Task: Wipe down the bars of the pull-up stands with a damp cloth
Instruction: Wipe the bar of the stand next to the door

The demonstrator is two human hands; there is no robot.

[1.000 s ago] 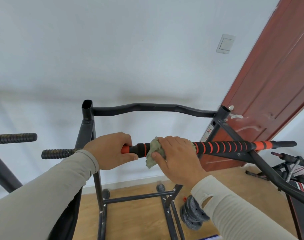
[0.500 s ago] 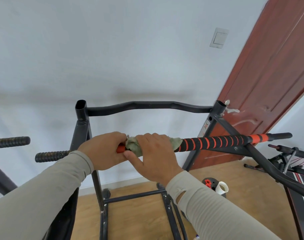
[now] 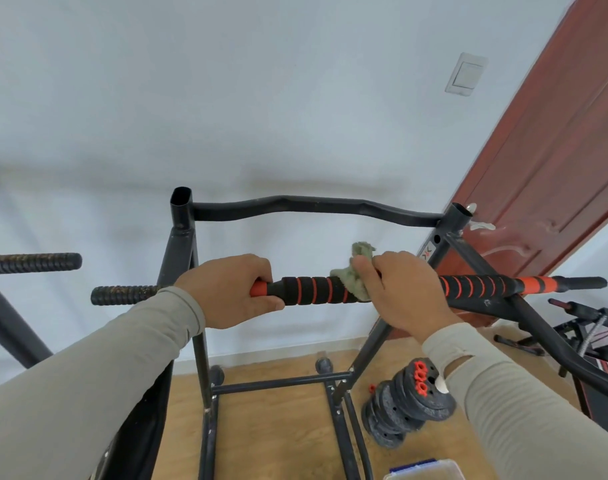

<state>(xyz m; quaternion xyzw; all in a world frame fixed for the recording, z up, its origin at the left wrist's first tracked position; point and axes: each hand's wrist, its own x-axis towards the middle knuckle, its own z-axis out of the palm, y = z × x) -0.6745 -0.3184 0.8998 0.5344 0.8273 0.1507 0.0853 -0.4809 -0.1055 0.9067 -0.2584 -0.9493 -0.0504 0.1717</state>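
A black bar with orange stripes runs left to right in front of me, across a black pull-up stand. My left hand grips the bar near its orange left end. My right hand holds a grey-green cloth wrapped round the bar's middle; part of the cloth sticks up above my fingers. The bar's right end is bare black. A bent black top bar joins the stand's two uprights behind.
A red-brown door stands at the right, with a light switch on the white wall. Stacked weight plates lie on the wooden floor. Two threaded black bars jut in from the left. More gym gear sits far right.
My right hand has slid the cloth to the right along the bar, away from my left hand, uncovering a striped stretch. My left hand has kept its grip.
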